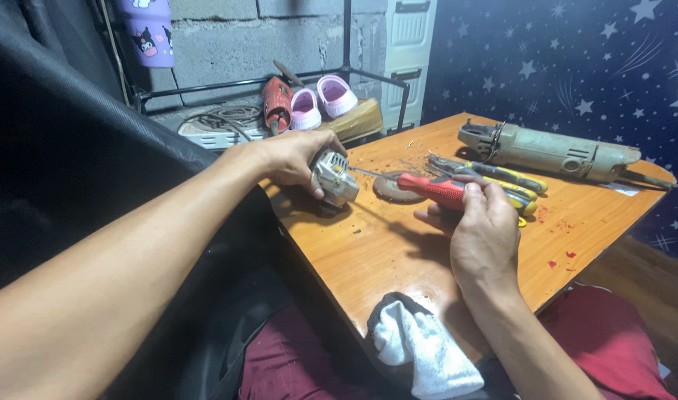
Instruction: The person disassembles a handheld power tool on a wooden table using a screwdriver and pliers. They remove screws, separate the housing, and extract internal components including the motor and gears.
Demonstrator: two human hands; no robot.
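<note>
Within left hand, metal gear housing, screwdriver tip touching it

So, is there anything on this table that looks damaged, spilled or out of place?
Yes. Red specks and gritty debris are scattered over the wooden table. The old angle grinder looks worn and dirty. A loose grinding disc lies flat, off any tool.

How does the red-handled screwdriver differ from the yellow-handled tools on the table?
The red-handled screwdriver is gripped in the right hand, its tip at the small metal part held by the left hand; the yellow-handled tools lie untouched on the wooden table. One has a red grip, the others yellow-and-dark grips. All are hand tools.
</note>
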